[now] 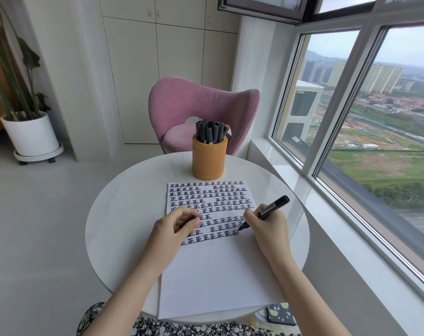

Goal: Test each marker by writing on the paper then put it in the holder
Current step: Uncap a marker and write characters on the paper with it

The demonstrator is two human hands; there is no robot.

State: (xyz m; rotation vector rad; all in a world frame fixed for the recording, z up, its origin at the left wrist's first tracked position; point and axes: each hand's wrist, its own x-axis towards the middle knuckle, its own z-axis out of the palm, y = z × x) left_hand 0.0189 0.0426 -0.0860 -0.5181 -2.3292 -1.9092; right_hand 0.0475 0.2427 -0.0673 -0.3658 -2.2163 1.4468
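Note:
A white sheet of paper (213,275) lies on the round white table (123,214), its upper half filled with rows of black written marks. My right hand (266,226) grips a black marker (271,209), tip down on the paper at the end of the lowest rows. My left hand (177,226) rests on the paper with fingers curled round a small black thing that looks like the marker's cap (190,220). An orange cylindrical holder (209,158) stands beyond the paper with several black markers (211,132) upright in it.
A pink chair (201,105) stands behind the table. A large window (376,117) runs along the right side, its sill close to the table. A potted plant (31,132) sits on the floor at far left. A patterned object (281,314) lies below the table's near edge.

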